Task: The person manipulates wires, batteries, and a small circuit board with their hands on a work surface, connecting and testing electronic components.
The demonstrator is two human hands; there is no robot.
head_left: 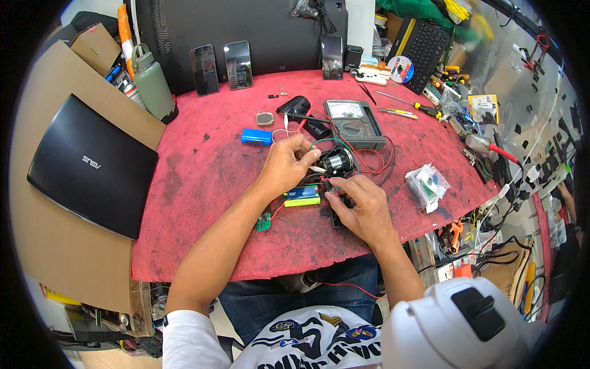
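My left hand [287,165] is closed in a pinch, with a thin green wire [337,140] running from its fingertips. Just below those fingers lies a white clip [318,169]. Beside them sits a black and silver cylindrical lamp head [338,161]. My right hand [362,206] pinches something small and dark beside red and black wires; the fingers hide most of it. Under that hand a black piece [337,219] shows in part. Between my forearms lie a yellow-green and blue battery pack [302,197] and, wired in red, a small green circuit board [263,222].
An analog multimeter [353,123] with red leads stands behind my hands, near a blue battery pack [256,136] and black housing parts [301,109]. A screwdriver [409,103] and a plastic bag of parts [427,186] lie right. A closed laptop [92,166] leans against cardboard left; phones [238,64] stand behind.
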